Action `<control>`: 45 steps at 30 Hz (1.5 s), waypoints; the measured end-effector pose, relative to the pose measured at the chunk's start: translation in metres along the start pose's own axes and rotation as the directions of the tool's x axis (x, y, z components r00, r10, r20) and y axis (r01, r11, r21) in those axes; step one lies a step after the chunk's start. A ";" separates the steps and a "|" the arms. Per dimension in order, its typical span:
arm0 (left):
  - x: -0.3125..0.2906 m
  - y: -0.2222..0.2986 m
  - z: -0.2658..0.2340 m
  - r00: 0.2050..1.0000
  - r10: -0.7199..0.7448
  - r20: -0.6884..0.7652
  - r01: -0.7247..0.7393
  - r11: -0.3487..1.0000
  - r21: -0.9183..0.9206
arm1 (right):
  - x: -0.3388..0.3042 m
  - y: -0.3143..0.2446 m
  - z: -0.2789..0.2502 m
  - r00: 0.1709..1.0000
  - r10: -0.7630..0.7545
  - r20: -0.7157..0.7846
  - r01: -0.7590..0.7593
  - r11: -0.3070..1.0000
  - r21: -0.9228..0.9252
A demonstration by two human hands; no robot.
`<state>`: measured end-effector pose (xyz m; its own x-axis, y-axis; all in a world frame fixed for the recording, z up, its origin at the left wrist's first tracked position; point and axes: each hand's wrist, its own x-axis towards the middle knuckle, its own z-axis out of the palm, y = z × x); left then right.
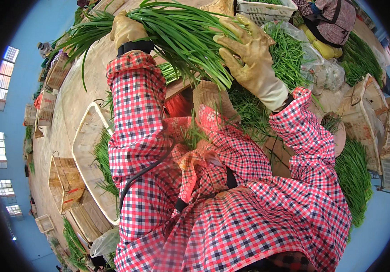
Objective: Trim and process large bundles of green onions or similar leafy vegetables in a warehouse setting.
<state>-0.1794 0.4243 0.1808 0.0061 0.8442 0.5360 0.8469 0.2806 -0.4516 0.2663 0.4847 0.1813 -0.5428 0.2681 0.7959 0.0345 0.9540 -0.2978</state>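
A long bunch of green chives (pixel 181 34) lies crosswise in front of me, its loose leaf tips fanning out to the left. My left hand (pixel 128 31), in a tan rubber glove, is closed around the bunch toward its leafy end. At the other end, my right hand (pixel 251 54) wears the same kind of glove. Its fingers are spread apart beside the stalk ends, and nothing shows gripped in them. Below the bunch, bits of green leaf (pixel 194 136) are scattered over my checked clothing.
A heap of chives (pixel 285 54) lies right of my right hand, next to a clear plastic bag (pixel 329 77). A white crate (pixel 78 140) stands at my left, more crates (pixel 363 122) at right. Another person (pixel 333 16) is at the upper right.
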 end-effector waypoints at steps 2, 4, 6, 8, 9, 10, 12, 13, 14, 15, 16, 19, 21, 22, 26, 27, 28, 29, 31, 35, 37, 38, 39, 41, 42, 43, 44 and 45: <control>0.002 0.009 -0.003 0.994 -0.095 0.055 0.093 0.995 0.030 | 0.001 -0.003 0.001 1.000 0.016 0.008 -0.016 1.000 -0.017; 0.008 0.024 -0.008 0.964 -0.229 0.132 0.218 0.971 0.094 | 0.001 -0.007 0.004 1.000 -0.024 -0.005 0.023 0.989 -0.144; 0.014 0.039 -0.014 0.906 -0.368 0.208 0.336 0.926 0.174 | 0.001 -0.011 0.006 0.999 -0.047 0.014 0.049 0.945 -0.325; 0.019 0.046 -0.020 0.870 -0.429 0.242 0.383 0.898 0.216 | 0.001 -0.012 0.009 0.997 -0.075 0.010 0.072 0.901 -0.428; 0.020 0.048 -0.023 0.858 -0.450 0.247 0.400 0.888 0.227 | 0.001 -0.011 0.011 0.996 -0.094 -0.005 0.082 0.892 -0.445; 0.021 0.048 -0.024 0.871 -0.410 0.271 0.326 0.895 0.304 | 0.000 -0.009 0.012 0.993 -0.114 -0.018 0.093 0.884 -0.458; 0.022 0.047 -0.026 0.877 -0.403 0.260 0.344 0.906 0.246 | -0.003 -0.003 0.015 0.995 -0.092 0.023 0.089 0.815 -0.573; 0.021 0.045 -0.026 0.888 -0.390 0.244 0.333 0.911 0.242 | -0.006 0.001 0.015 0.996 -0.085 0.032 0.089 0.848 -0.523; 0.021 0.043 -0.027 0.896 -0.378 0.233 0.327 0.917 0.230 | -0.011 0.007 0.014 0.997 -0.069 0.042 0.080 0.875 -0.477; 0.021 0.040 -0.027 0.904 -0.368 0.218 0.323 0.921 0.217 | -0.016 0.012 0.014 0.994 -0.105 0.020 0.099 0.846 -0.524; 0.020 0.038 -0.027 0.914 -0.354 0.198 0.314 0.927 0.206 | -0.024 0.017 0.010 0.995 -0.065 0.074 0.096 0.813 -0.574; 0.019 0.028 -0.032 0.945 -0.296 0.141 0.273 0.948 0.161 | -0.056 0.032 -0.011 0.988 0.011 0.152 0.085 0.787 -0.610; 0.020 0.022 -0.035 0.961 -0.252 0.117 0.237 0.963 0.125 | -0.075 0.040 -0.026 0.905 0.281 0.319 -0.029 0.789 -0.613; 0.019 0.019 -0.037 0.970 -0.221 0.101 0.211 0.972 0.104 | -0.081 0.041 -0.031 0.705 0.558 0.438 -0.119 0.702 -0.702; 0.013 0.015 -0.047 0.980 -0.110 0.165 0.087 0.987 0.138 | -0.090 0.035 -0.039 0.528 0.608 0.592 -0.703 0.705 -0.098; 0.012 0.016 -0.050 0.980 -0.107 0.169 0.089 0.990 0.113 | -0.086 0.032 -0.030 0.588 0.569 0.575 -0.749 0.652 0.121; 0.011 0.019 -0.054 0.986 -0.079 0.145 0.066 0.993 0.094 | -0.082 0.030 -0.020 0.680 0.502 0.535 -0.716 0.613 0.335; 0.010 0.021 -0.059 0.983 -0.116 0.144 0.120 0.993 -0.016 | -0.077 0.027 -0.006 0.680 0.508 0.530 -0.733 0.443 0.516; 0.015 0.030 -0.069 0.929 -0.198 0.312 0.237 0.967 -0.095 | -0.068 0.026 0.020 0.785 0.392 0.479 -0.599 0.287 0.748; 0.028 0.052 -0.083 0.694 -0.320 0.645 0.616 0.728 -0.302 | -0.058 0.020 0.061 0.649 0.387 0.655 -0.660 -0.141 0.738; 0.026 0.061 -0.083 0.538 -0.449 0.713 0.711 -0.213 -0.670 | -0.055 0.010 0.065 0.672 0.445 0.592 -0.709 0.157 0.688; 0.024 0.065 -0.081 0.411 -0.437 0.800 0.266 -0.782 -0.564 | -0.055 0.005 0.060 0.647 0.522 0.556 -0.694 0.101 0.713; 0.021 0.061 -0.082 0.546 -0.429 0.719 0.218 -0.756 -0.617 | -0.054 -0.003 0.056 0.682 0.551 0.481 -0.597 0.040 0.801; 0.006 0.054 -0.083 0.690 -0.395 0.607 0.100 -0.778 -0.620 | -0.054 -0.013 0.039 0.565 0.636 0.526 -0.518 -0.222 0.826; 0.001 0.052 -0.084 0.694 -0.409 0.592 0.064 -0.784 -0.617 | -0.045 -0.002 0.031 0.456 0.619 0.639 -0.813 -0.002 0.583; -0.005 0.057 -0.085 0.762 -0.415 0.497 -0.031 -0.790 -0.613 | -0.053 -0.005 0.020 0.427 0.628 0.650 -0.795 -0.081 0.601; -0.007 0.065 -0.086 0.771 -0.428 0.471 -0.090 -0.806 -0.585 | -0.061 -0.006 0.010 0.451 0.616 0.646 -0.744 -0.141 0.653; -0.008 0.074 -0.090 0.848 -0.319 0.423 -0.122 -0.894 -0.430 | -0.067 -0.004 0.004 0.414 0.654 0.633 -0.784 -0.098 0.614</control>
<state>-0.0692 0.3976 0.2076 -0.4903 0.8194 0.2968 -0.5296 -0.5506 0.6453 0.2991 0.4625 0.1275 -0.7338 0.6496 -0.1987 -0.0929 -0.3856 -0.9180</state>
